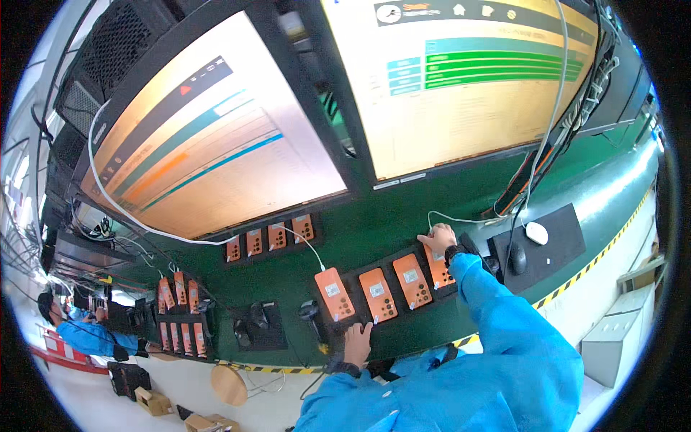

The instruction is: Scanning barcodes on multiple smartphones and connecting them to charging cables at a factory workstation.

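Observation:
Several orange phones lie in a row on a black tray (366, 325) before me, backs up with white stickers. My right hand (440, 238) is closed at the top end of the rightmost phone (438, 272), where a white cable (461, 218) runs into my fingers; the plug itself is hidden. My left hand (356, 345) rests by the tray's front edge, fingers apart, just below the leftmost phone (335, 294). Another white cable (308, 247) is plugged into that phone's top. Between them lie two more phones, one (378, 295) beside the other (412, 281).
Two large monitors (461, 137) stand behind the green bench. A row of phones (276, 236) sits beneath the left one. Handheld scanner (309, 312) is left of the tray; black mouse (517, 258) and white mouse (536, 232) are right. A person (90, 337) works far left.

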`<state>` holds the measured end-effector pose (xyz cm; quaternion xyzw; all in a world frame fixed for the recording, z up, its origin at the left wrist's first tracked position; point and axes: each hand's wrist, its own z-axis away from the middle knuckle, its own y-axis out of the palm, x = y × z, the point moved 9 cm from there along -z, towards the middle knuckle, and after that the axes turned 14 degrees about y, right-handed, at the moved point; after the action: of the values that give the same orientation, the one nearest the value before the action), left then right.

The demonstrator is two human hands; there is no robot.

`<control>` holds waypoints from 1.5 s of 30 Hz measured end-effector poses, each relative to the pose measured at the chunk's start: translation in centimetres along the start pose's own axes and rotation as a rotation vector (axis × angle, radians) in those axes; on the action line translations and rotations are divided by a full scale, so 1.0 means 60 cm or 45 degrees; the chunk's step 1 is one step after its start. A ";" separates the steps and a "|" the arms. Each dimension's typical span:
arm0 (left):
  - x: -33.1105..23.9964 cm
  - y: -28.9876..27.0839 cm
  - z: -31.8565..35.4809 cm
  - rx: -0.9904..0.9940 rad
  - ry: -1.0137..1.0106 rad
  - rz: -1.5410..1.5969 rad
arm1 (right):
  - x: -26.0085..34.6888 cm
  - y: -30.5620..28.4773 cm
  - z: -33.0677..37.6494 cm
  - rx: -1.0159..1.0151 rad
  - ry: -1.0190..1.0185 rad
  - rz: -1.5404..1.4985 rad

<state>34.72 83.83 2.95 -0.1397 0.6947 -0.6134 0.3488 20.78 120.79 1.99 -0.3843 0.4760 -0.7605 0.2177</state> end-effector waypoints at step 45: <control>-0.052 0.005 -0.281 -0.050 0.104 0.018 | -0.202 -0.191 0.185 -0.806 0.172 -0.129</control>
<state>25.95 98.58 3.71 -0.1163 0.7213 -0.6024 0.3215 37.35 128.23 10.39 -0.4046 0.6825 -0.6085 0.0171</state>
